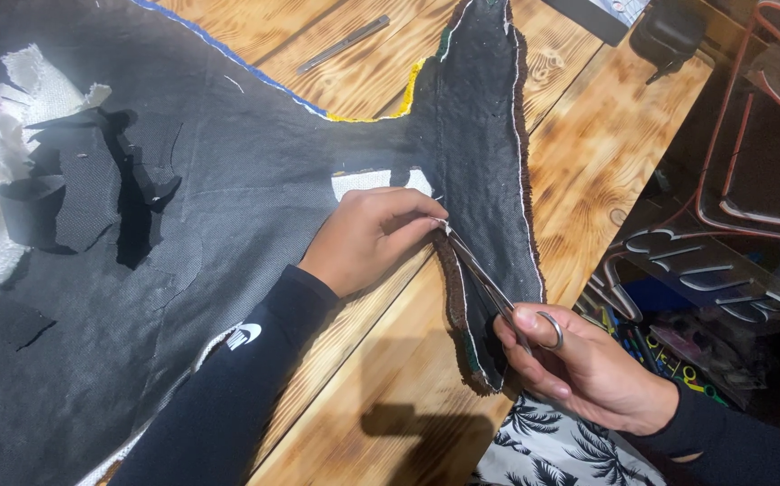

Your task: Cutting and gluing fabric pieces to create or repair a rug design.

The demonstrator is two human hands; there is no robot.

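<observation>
At the near right edge of the view, the right hand [588, 369] grips a pair of slim metal scissors [489, 283], with a finger passed through the round handle ring and the remaining fingers curled shut around the handles. The blades run up and to the left from this hand, lying close together, and their tips meet the edge of a dark fabric piece [480, 162] at the point where the left hand holds it. The left hand [367, 238], in a long black sleeve [219, 396], lies flat on the fabric with its fingers pressed together, pinching the fabric edge just beside the scissor tips. The fabric piece is a long, narrow lobe with a fuzzy brown fringe along its border; it lies on the wooden surface [390, 396] and joins a much larger black backing sheet [210, 180] that covers the left half of the surface. A patterned cloth with a palm-leaf print [552, 450] shows at the bottom edge below the right hand. Farther left, loose white woven scraps [12, 108] and cut black offcuts [75, 198] rest on the backing sheet. At the far side, a slim metal tool [343, 43] lies on bare wood, well apart from both hands.
</observation>
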